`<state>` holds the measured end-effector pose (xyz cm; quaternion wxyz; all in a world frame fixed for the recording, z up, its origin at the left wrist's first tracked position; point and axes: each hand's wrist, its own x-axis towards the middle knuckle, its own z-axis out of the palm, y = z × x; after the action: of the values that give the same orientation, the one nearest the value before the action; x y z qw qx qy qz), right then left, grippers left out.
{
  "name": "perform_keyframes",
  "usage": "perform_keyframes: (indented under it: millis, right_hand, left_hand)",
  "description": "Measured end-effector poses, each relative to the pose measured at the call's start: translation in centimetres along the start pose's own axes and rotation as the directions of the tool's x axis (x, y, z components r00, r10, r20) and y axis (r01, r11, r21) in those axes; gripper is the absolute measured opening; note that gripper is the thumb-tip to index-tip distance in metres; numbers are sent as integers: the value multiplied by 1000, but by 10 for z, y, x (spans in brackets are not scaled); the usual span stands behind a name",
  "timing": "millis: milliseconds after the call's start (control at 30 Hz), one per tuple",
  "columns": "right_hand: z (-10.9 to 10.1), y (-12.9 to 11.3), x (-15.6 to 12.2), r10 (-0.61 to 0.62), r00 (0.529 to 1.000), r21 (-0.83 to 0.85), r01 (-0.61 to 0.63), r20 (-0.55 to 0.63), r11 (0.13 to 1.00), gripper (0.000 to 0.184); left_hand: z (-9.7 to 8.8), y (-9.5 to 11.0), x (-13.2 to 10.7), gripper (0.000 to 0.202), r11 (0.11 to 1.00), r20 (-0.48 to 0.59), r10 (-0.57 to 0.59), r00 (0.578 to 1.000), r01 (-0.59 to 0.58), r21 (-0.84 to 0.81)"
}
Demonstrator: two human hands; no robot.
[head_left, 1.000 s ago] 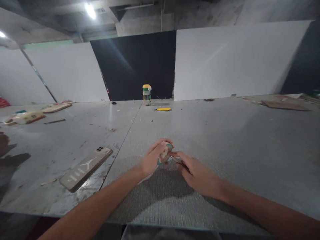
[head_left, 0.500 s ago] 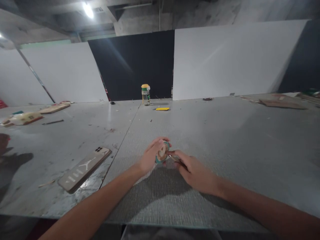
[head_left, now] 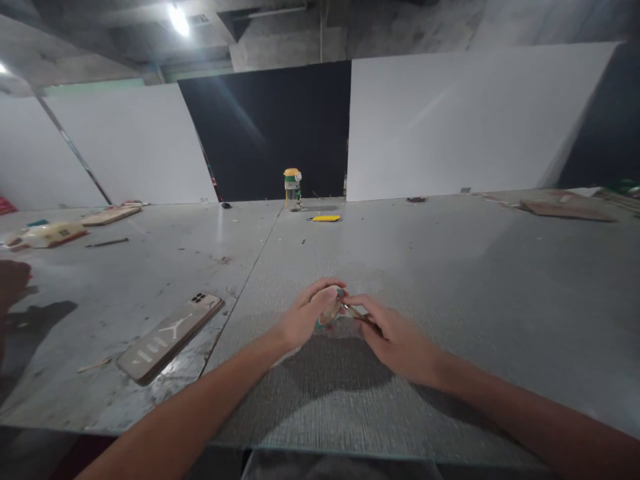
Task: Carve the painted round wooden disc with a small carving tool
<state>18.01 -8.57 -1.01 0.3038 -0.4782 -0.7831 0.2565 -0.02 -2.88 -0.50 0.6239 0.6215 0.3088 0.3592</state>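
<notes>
My left hand (head_left: 305,317) is wrapped round a small round object (head_left: 327,315) with a tan face and a teal rim, held just above the grey table (head_left: 450,280). My right hand (head_left: 390,333) meets it from the right, its fingers pinched on a thin stick-like tool (head_left: 353,312) whose tip touches the round object. Both hands are closed. Most of the round object is hidden behind my left fingers.
A phone in a tan case (head_left: 167,335) lies face down to the left of my hands. At the far edge stand a yellow-capped bottle (head_left: 293,189) and a yellow cutter (head_left: 325,218). Flat wooden pieces (head_left: 50,235) lie far left, cardboard (head_left: 565,209) far right. Another person's hand (head_left: 13,280) shows at the left edge.
My left fingers have curled further over the round object, so less of its face shows. My right hand has shifted slightly up and toward it.
</notes>
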Motion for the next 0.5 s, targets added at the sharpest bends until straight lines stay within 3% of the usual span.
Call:
perform_keyframes:
  millis: [167,500]
  right_hand:
    - [1,0,2,-56,998,68,53,38,996,37]
    - [-1,-1,1,-37,999,15,36,30,999,33]
  left_hand:
    - [-1,-4,2,44,999,42,-31,999,30,21]
    - [-1,-1,0,43,1000,47,-6,999,6,6]
